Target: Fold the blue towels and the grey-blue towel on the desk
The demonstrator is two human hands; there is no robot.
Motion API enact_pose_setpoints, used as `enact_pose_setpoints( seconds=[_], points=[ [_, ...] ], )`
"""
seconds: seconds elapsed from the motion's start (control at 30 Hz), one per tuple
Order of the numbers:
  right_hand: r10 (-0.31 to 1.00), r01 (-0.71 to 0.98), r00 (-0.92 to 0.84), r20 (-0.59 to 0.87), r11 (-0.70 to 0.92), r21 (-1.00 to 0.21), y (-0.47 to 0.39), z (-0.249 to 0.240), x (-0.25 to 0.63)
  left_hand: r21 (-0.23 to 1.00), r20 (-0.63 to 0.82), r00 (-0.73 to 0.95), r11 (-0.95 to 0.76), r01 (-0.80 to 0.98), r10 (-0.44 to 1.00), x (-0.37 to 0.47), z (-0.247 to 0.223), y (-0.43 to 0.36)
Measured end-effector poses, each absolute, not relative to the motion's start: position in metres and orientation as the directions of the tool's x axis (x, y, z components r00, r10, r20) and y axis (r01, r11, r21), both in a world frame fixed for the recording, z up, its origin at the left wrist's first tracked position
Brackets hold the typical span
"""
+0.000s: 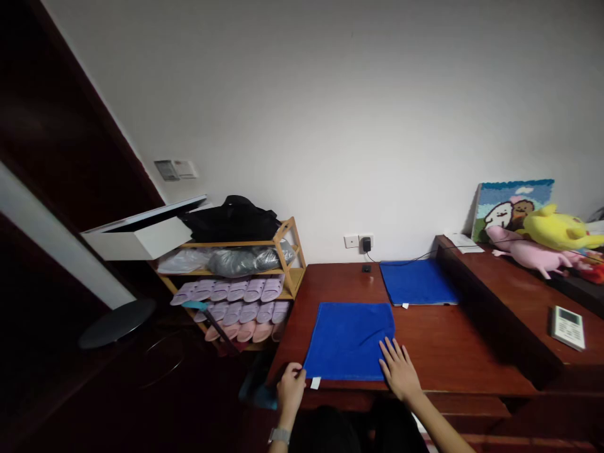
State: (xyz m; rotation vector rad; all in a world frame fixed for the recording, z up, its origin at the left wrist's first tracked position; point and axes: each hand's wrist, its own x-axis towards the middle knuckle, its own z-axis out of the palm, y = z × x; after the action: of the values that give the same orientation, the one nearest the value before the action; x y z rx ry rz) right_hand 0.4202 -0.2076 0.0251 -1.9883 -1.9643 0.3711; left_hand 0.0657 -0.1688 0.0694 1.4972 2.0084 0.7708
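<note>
A blue cloth (349, 340) lies spread nearly flat near the front edge of the reddish-brown desk (448, 352), with a small crease at its right side and a white tag at its lower left. My left hand (291, 387) is closed at the cloth's lower left corner, thumb and fingers pinched on it. My right hand (400, 370) lies flat with fingers spread, its fingertips on the cloth's right edge. Behind, to the right, another blue cloth (418, 282) lies flat with a white tag at its front edge.
Left of the desk stands a wooden rack (293, 277) with slippers, a black bag (233, 220) and a white box (141, 242). A raised ledge (514, 302) on the right bears plush toys and a calculator (567, 327). A cable runs from the wall plug (367, 244).
</note>
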Motion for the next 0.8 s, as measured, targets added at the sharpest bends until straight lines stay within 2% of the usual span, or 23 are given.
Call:
enact_pose_setpoints(
  seconds=[0.17,0.33,0.47,0.53,0.63,0.8],
  points=[
    [1.000,0.938,0.000,-0.006,-0.002,-0.345,-0.204,0.028,0.416,0.639,-0.039,-0.278,0.238,0.732,0.960,0.063,0.070,-0.174],
    [0.998,0.938,0.015,0.063,0.008,-0.345,-0.247,0.004,0.426,0.597,-0.031,-0.204,0.182,0.781,0.979,0.066,0.067,-0.181],
    [0.997,0.937,0.030,0.065,-0.006,-0.349,-0.263,0.004,0.435,0.537,-0.056,-0.127,0.137,0.832,0.990,0.065,0.072,-0.181],
    [0.995,0.936,0.056,0.082,-0.024,-0.351,-0.258,0.010,0.438,0.438,0.011,-0.084,0.071,0.896,0.996,0.066,0.079,-0.177],
    [0.989,0.934,0.092,0.114,-0.046,-0.353,-0.231,0.024,0.445,0.267,0.187,0.032,-0.082,0.960,0.982,0.075,0.092,-0.161],
    [0.990,0.932,0.140,0.035,-0.120,-0.342,-0.149,0.048,0.459,0.217,0.280,0.249,-0.314,0.924,0.927,0.115,0.095,-0.105]
  ],
)
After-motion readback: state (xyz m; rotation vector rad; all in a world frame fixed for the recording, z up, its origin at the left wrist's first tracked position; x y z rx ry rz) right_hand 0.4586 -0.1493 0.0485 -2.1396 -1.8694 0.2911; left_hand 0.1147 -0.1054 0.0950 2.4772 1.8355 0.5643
